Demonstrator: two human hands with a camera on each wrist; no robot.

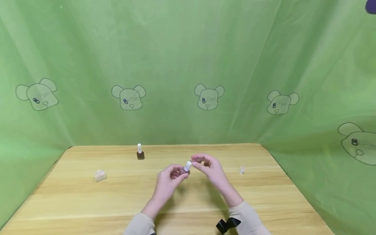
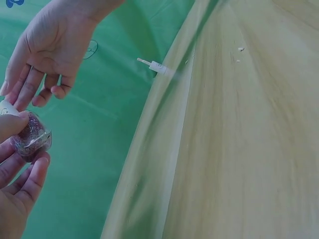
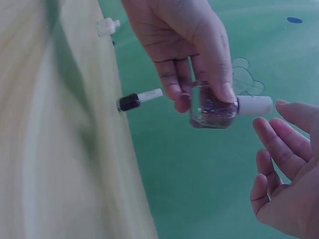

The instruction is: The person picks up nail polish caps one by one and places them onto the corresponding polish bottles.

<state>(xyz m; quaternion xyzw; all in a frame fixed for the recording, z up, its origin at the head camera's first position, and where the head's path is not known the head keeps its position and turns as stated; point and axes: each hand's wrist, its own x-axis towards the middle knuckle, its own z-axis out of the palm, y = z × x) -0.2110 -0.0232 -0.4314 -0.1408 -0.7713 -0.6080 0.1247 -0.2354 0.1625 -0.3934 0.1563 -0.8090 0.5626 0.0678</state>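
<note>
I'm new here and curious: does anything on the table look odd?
Yes: the pale bottle at left has no cap, while a white cap stands brush-up far to the right, apart from it.

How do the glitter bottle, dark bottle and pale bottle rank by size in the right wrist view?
1. glitter bottle
2. dark bottle
3. pale bottle
The glitter bottle looks nearest the lens, so true sizes are unsure.

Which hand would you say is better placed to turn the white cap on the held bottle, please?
Probably the right hand: it holds nothing, and its fingers are beside the white cap. The left hand grips the purplish bottle, so it seems better suited to steadying it.
</note>
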